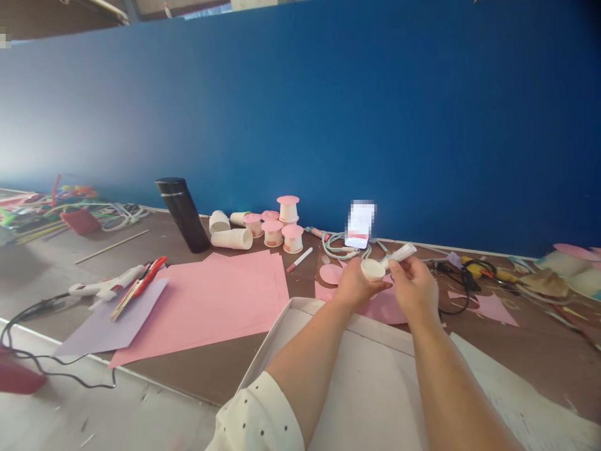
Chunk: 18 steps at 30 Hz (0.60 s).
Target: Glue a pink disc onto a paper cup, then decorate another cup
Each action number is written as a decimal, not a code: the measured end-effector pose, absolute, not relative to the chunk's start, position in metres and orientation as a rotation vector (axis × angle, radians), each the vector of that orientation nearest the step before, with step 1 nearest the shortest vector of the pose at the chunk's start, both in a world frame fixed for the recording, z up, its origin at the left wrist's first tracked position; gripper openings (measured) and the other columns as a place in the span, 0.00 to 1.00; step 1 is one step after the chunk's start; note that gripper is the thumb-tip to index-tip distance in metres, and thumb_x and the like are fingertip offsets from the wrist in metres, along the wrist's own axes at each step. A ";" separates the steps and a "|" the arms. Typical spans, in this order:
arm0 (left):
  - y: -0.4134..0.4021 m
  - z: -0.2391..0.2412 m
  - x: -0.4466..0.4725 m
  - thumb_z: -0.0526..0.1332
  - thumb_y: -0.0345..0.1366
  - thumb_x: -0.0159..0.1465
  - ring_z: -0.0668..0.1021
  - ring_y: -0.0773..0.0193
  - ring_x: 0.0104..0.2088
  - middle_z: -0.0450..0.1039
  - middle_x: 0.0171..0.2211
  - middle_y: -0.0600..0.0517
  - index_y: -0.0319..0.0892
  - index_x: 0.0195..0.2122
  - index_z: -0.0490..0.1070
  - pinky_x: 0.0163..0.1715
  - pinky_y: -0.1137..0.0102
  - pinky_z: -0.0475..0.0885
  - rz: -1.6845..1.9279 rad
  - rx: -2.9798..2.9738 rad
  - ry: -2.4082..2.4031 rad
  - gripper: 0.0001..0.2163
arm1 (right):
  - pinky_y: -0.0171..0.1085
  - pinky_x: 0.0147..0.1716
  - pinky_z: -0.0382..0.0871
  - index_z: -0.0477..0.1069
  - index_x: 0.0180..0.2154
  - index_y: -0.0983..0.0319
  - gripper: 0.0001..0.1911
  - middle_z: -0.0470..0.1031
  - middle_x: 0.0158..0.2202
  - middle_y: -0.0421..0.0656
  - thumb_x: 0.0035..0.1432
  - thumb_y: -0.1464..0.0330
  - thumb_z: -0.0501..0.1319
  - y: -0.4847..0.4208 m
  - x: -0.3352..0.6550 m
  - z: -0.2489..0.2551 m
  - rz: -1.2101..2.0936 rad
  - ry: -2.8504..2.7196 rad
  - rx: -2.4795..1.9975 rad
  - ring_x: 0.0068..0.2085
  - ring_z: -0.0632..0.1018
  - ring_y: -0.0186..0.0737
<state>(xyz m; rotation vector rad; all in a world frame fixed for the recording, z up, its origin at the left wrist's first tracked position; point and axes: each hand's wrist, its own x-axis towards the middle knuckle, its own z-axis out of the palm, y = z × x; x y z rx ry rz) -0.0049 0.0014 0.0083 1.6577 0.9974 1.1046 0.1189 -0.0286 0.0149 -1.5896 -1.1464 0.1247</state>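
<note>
My left hand is wrapped round a small white paper cup, whose open rim tilts up toward me. In my right hand is a slim white tube, pinched between thumb and fingers. Its narrow end points at the cup's rim; whether it touches, I cannot tell. Below both hands lie pink paper pieces, and a pink paper circle is just left of my left hand. Farther left stand several paper cups topped with pink discs.
A white box lid lies under my forearms. Left are pink sheets, a utility knife, a glue gun, a black bottle, stacked cups and a marker. A lit phone leans near the blue wall; cables lie right.
</note>
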 end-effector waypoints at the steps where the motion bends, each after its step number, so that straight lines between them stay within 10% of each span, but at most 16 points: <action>1: 0.001 0.009 -0.005 0.72 0.39 0.43 0.75 0.60 0.33 0.75 0.33 0.48 0.39 0.37 0.68 0.33 0.68 0.68 1.097 1.656 1.005 0.22 | 0.43 0.38 0.66 0.73 0.40 0.62 0.21 0.78 0.36 0.47 0.51 0.54 0.58 -0.028 0.119 0.014 0.130 -1.140 -1.600 0.37 0.77 0.48; 18: 0.001 0.004 -0.007 0.68 0.41 0.50 0.74 0.64 0.30 0.75 0.31 0.50 0.39 0.35 0.70 0.28 0.72 0.67 1.148 1.650 0.968 0.15 | 0.45 0.44 0.64 0.73 0.44 0.60 0.24 0.77 0.40 0.47 0.51 0.52 0.57 -0.035 0.103 0.021 0.139 -1.343 -1.612 0.43 0.74 0.49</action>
